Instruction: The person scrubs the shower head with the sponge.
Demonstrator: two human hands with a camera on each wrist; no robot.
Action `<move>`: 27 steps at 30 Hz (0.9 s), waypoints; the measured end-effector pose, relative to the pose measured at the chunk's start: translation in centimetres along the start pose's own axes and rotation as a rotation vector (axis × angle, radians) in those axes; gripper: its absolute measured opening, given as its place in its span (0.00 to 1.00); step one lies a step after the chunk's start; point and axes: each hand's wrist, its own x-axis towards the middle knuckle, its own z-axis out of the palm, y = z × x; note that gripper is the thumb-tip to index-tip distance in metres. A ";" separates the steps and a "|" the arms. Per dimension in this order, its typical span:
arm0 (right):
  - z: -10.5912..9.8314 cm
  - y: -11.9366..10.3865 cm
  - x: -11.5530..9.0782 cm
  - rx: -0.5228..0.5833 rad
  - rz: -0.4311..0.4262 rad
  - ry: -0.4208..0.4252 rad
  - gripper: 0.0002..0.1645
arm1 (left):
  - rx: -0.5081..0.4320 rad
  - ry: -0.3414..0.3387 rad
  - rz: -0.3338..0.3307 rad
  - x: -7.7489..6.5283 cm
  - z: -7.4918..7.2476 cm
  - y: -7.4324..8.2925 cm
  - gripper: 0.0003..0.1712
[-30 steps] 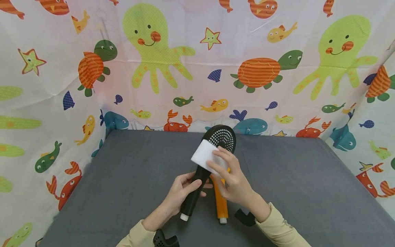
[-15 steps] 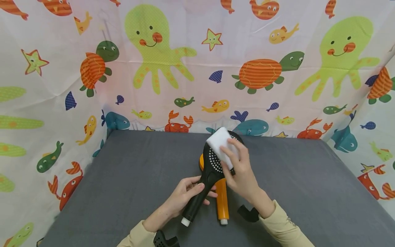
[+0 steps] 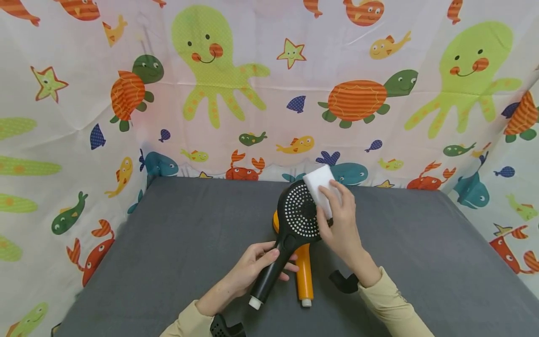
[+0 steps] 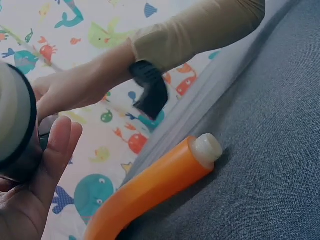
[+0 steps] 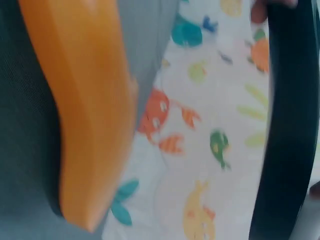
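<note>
My left hand (image 3: 252,267) grips the handle of a black shower head (image 3: 300,210), holding it tilted with its dotted spray face toward me. Between the fingers and thumb of my right hand (image 3: 343,222) is a white sponge (image 3: 320,187), held against the right side of the spray face. Beneath the black one an orange shower head (image 3: 304,274) lies on the table, its head mostly hidden. Its handle (image 4: 155,185) and pale threaded end show in the left wrist view. The right wrist view is blurred; the orange handle (image 5: 90,110) and black handle (image 5: 290,120) appear there.
A grey cloth (image 3: 202,224) covers the table. Behind it and at both sides hangs a white curtain (image 3: 269,107) printed with sea animals. Black straps (image 3: 345,282) sit at both wrists.
My right hand has wiped the sponge up from the neck across the spray face to its right side. The black shower head has turned more toward me, its head shifting slightly right.
</note>
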 end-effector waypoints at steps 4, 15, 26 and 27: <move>0.5 -1.2 -1.5 0.082 -0.152 -0.105 0.21 | -0.009 -0.005 0.000 0.0 0.0 0.0 0.25; 0.0 1.1 -0.6 0.009 0.006 0.020 0.23 | -0.035 0.013 0.012 -0.1 0.0 0.0 0.25; 0.3 -0.4 -1.8 0.072 -0.130 -0.045 0.21 | -0.030 0.025 0.060 0.1 -0.3 0.0 0.24; 0.1 0.0 -1.6 0.057 -0.096 -0.021 0.21 | -0.028 0.025 0.062 0.1 -0.3 0.1 0.24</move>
